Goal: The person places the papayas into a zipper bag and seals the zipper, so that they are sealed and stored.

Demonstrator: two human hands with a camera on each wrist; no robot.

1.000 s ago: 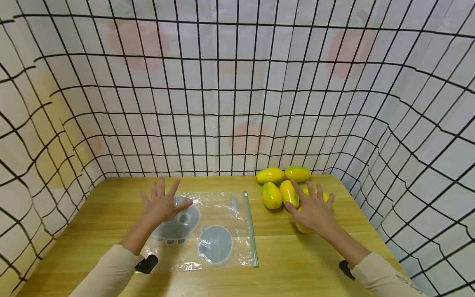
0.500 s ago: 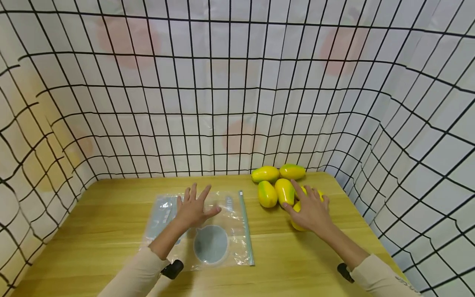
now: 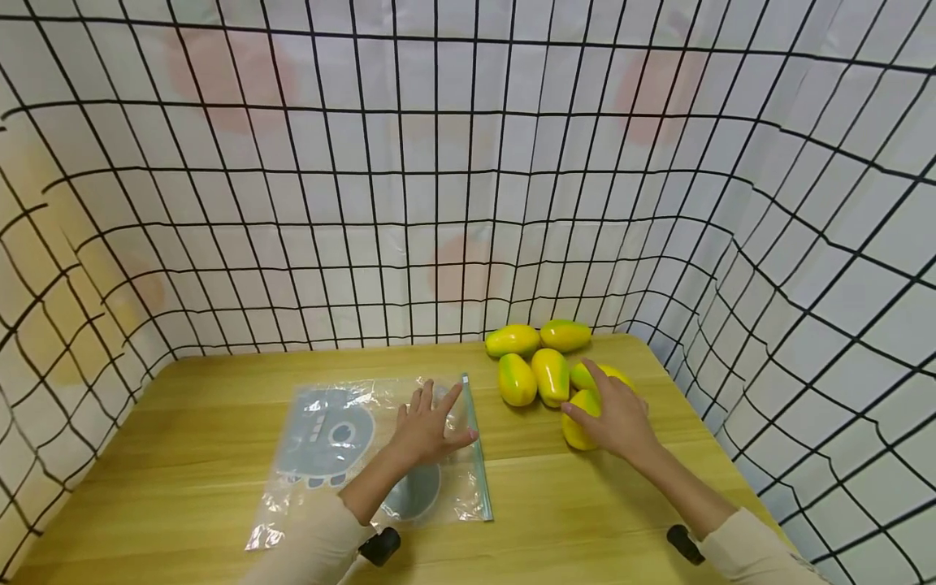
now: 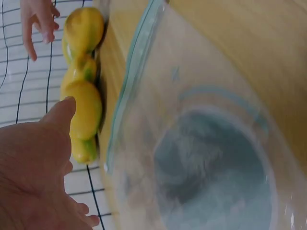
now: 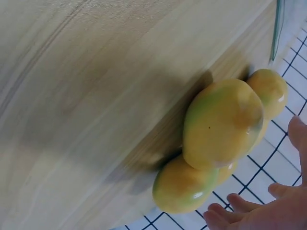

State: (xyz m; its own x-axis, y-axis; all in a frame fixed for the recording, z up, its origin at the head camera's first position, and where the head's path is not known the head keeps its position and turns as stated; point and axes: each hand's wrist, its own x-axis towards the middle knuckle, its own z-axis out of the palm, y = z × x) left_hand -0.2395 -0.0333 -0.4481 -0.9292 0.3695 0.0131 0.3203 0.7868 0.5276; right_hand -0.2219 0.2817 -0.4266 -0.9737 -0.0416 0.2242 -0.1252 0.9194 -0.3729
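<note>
A clear plastic zip bag [image 3: 332,431] lies flat on the table, printed with blue-grey cartoon shapes. Its green zip strip [image 3: 478,463] runs along the right side. My left hand [image 3: 424,431] hovers over the bag's right part, fingers spread and holding nothing. Several yellow-green mangoes [image 3: 551,378] are grouped at the back right. Over the nearest mango [image 3: 578,431] is my right hand [image 3: 625,422], thumb and fingers apart; it partly hides the mangoes behind. In the right wrist view, a gap shows between the right hand [image 5: 271,211] and the large front mango [image 5: 223,127].
A wooden table [image 3: 175,463] carries everything. Black wire mesh [image 3: 409,219] in front of a white patterned sheet encloses the back and both sides. The rear mangoes [image 3: 512,340] sit close to the back mesh.
My left hand has moved right across the bag toward its zip strip, uncovering the left print. My right hand stays by the mangoes, with slight movement. The head view has shifted a little.
</note>
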